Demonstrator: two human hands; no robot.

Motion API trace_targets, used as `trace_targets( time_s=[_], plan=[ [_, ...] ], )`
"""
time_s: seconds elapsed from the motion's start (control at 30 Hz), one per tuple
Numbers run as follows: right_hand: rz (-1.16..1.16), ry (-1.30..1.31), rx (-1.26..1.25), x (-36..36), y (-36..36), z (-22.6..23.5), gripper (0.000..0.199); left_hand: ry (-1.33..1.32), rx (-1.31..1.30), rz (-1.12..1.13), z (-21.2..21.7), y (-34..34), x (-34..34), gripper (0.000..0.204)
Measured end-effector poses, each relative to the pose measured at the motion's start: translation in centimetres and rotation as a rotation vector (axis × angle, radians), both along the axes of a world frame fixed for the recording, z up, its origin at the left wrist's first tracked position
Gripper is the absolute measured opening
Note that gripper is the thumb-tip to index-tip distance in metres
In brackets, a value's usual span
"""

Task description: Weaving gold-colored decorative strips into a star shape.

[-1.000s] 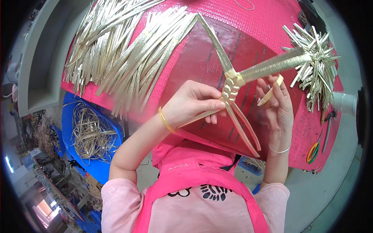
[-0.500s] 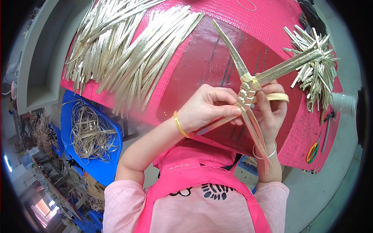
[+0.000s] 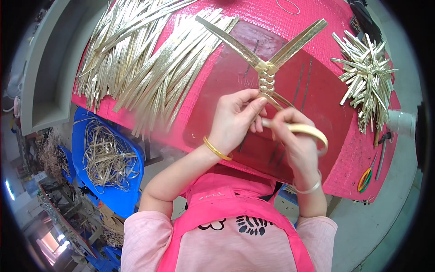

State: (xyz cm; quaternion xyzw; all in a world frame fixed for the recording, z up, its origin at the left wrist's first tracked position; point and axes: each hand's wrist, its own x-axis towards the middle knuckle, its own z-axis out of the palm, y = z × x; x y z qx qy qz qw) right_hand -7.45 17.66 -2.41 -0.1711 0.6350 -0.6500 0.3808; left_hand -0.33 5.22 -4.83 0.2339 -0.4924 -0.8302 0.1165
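Observation:
A braid of metallic gold strips (image 3: 266, 84) is held above the dark red mat (image 3: 326, 97). Two flat tails spread upward from its yellowish taped top in a V. My left hand (image 3: 238, 118) is closed, thumb and fingers pinching the braid's lower end. Beside it my right hand (image 3: 297, 140) is closed too, with a cream roll of tape (image 3: 315, 131) looped about its fingers. A pale end of tape shows between the two hands. Gold strips run from the braid toward the right fingertips; whether those fingers also grip them is hidden.
Bundles of loose gold strips (image 3: 181, 68) cover the table's left side. Another gold bundle (image 3: 369, 75) lies at the right, with scissors (image 3: 366, 174) nearer me. A blue bin (image 3: 129, 197) of tangled strips stands left below the pink tabletop (image 3: 317, 31).
The braid has swung left and now stands more upright, its tails forming a V. My right hand has dropped from beside the braid to below it, carrying the tape roll.

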Motion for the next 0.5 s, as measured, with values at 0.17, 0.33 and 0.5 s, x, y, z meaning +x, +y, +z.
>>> trace_targets(
  time_s=[0.17,0.33,0.5],
  plan=[
    [-0.163,-0.052,-0.084,0.2,-1.5,-1.9,0.011,0.016,0.023,-0.057,0.7,0.5,0.5,0.019],
    [-0.165,-0.199,-0.216,0.4,-2.3,-1.2,0.013,0.015,0.044,-0.036,0.9,0.6,0.7,0.02],
    [-0.117,0.202,-0.029,0.4,-2.3,-1.5,0.013,0.023,-0.067,0.018,0.5,1.0,1.1,0.02]
  ],
)
